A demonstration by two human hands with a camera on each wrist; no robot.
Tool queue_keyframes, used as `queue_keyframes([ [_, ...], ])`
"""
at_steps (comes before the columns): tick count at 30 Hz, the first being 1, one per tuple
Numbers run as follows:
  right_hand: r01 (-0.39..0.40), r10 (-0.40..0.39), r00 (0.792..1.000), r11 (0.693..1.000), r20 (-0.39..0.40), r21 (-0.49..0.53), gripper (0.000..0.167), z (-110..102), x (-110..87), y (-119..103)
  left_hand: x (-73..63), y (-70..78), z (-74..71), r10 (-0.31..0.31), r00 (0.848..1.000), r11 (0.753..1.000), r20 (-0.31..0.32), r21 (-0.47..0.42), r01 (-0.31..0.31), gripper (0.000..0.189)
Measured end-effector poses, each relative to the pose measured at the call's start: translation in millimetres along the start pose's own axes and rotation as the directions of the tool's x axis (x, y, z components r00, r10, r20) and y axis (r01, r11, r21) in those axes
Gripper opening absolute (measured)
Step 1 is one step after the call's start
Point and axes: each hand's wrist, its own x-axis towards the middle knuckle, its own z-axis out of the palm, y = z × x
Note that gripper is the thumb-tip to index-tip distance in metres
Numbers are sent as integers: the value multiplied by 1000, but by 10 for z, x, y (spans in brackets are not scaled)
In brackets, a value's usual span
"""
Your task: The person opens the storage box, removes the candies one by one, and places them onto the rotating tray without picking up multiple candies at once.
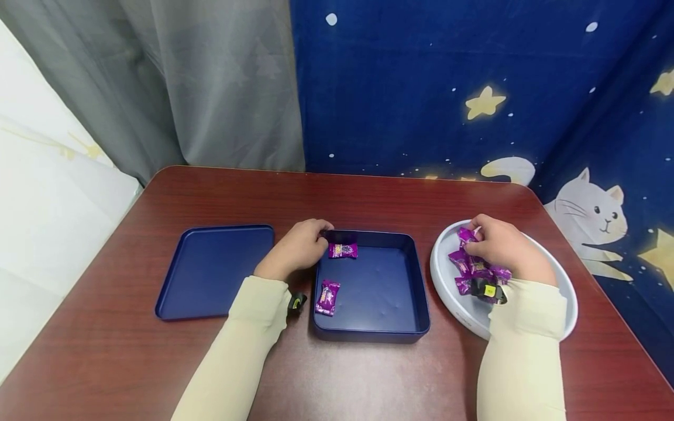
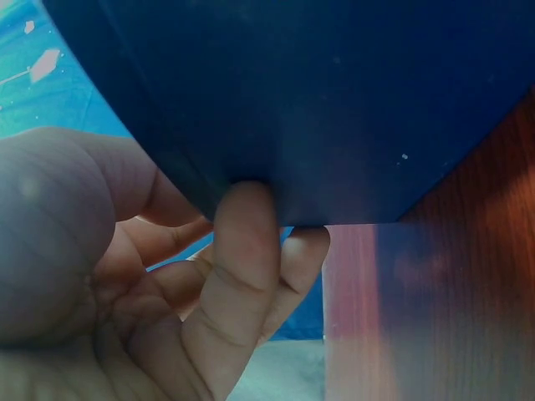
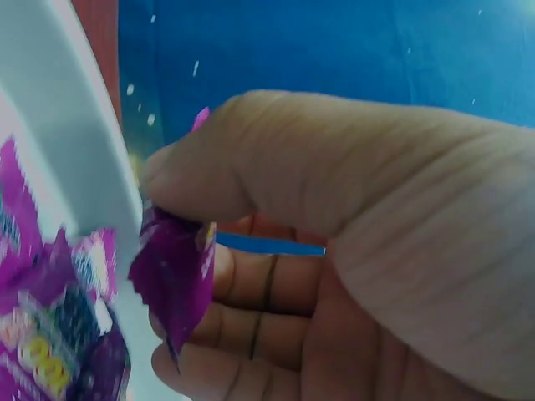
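A dark blue rectangular box (image 1: 381,292) stands mid-table with two purple-wrapped candies inside, one near the back (image 1: 343,251) and one toward the front (image 1: 327,297), both by its left wall. My left hand (image 1: 300,248) grips the box at its back left corner; the left wrist view shows the thumb and fingers at its edge. Over the round white plate (image 1: 442,280), my right hand (image 1: 497,245) pinches a purple-wrapped candy (image 3: 177,271) between thumb and fingers. Several more wrapped candies (image 1: 460,263) lie on the plate just below that hand, partly hidden by it and the wrist camera.
To the left of the box lies a flat dark blue lid (image 1: 216,272). Everything rests on a reddish-brown wooden table (image 1: 389,380). Grey curtain (image 1: 237,82) and blue star-patterned curtain (image 1: 411,88) hang behind the table's far edge.
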Motion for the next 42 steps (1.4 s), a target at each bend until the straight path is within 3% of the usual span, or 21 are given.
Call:
queue_keyframes([
  [4, -58, 58, 997, 998, 47, 5, 50, -4, -11, 101, 8, -3, 4, 2, 1000, 1000, -6, -1, -2, 34],
  [10, -42, 39, 995, 999, 94, 25, 48, 51, 11, 145, 5, -8, 9, -5, 1000, 1000, -4, -2, 5, 34],
  [26, -49, 48, 993, 999, 111, 5, 49, 73, 31, 139, 9, -9, 6, -8, 1000, 1000, -2, 0, 8, 34],
  [37, -79, 80, 994, 997, 73, -14, 64, -13, -42, 93, 8, -12, 15, -9, 1000, 1000, -5, -4, 9, 34],
  [42, -38, 39, 999, 999, 35, -18, 63, -61, -82, -3, 10, -10, 15, -4, 1000, 1000, -5, -4, 4, 34],
])
